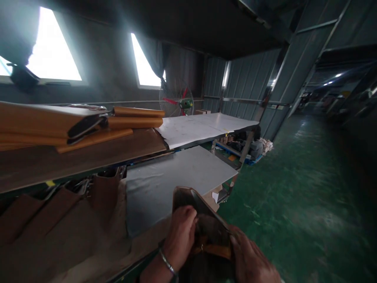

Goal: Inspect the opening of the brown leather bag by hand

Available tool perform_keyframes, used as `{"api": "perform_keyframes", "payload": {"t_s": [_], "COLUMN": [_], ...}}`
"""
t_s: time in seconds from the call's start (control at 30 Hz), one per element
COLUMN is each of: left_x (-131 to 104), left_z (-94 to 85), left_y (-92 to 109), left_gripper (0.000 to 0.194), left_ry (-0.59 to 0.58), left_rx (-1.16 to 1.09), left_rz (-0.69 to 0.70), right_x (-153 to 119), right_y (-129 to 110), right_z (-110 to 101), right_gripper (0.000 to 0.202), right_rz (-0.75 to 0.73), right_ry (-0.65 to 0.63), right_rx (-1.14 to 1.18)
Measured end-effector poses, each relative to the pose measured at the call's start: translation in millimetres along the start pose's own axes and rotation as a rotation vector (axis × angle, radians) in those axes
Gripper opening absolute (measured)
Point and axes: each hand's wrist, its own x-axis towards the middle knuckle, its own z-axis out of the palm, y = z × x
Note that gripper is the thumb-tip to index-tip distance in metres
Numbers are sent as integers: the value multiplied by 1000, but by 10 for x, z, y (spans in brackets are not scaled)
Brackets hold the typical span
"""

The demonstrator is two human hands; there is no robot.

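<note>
At the bottom centre my left hand (182, 231), with a metal bracelet at its wrist, has its fingers closed on the rim of a dark brown piece (207, 220) that looks like leather. An orange-brown strip (218, 250) shows inside its opening. Along the right side of the same piece lies my right hand (250, 257), fingers wrapped round its edge. The lower part of the piece is dark and hard to make out.
Orange-brown rolled pieces (38, 124) lie on the upper bench (88, 159) at left. A white-topped surface (203, 125) adjoins it; a grey sheet (176, 177) and brown pieces (104, 192) lie below. Behind stands a fan (185, 103). Green floor (300, 188) runs along the right.
</note>
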Motion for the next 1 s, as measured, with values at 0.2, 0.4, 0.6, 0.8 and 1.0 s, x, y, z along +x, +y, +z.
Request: {"api": "perform_keyframes", "payload": {"t_s": [0.2,0.4,0.6,0.8,1.0], "left_x": [-5,-86,-222,-230,-70], "left_z": [-283,-471,-496,-576,-937], "left_y": [-56,8,-106,-219,-305], "left_gripper": [4,18,16,27,26], "left_ry": [-181,-394,-485,-386,-259], "left_rx": [-96,-330,-502,-364,-15], "left_rz": [-222,-257,-264,-32,156], "right_x": [128,258,347,428,431], "right_y": [-66,-59,-210,-393,-650], "right_z": [127,121,-19,-151,-244], "right_gripper": [37,32,32,30,31], "right_rz": [55,3,47,182,376], "right_ry": [2,-62,-174,-221,-279], "right_rx": [180,286,276,380,689]}}
